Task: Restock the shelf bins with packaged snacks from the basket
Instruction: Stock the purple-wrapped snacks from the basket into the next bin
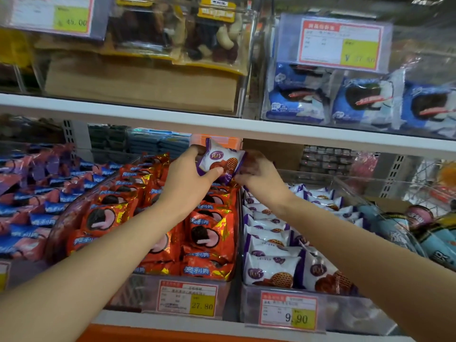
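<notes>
A left hand (191, 174) pinches and a right hand (259, 174) grips one white-and-purple wrapped snack packet (219, 159), raised above the divider (238, 243) between a clear bin of red packets (133, 292) and a clear bin of matching packets (345, 314).

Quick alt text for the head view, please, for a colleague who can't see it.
The left hand and right hand hold one white-and-purple snack packet over the divide between the orange-packet bin and the bin of matching white-and-purple packets.
</notes>
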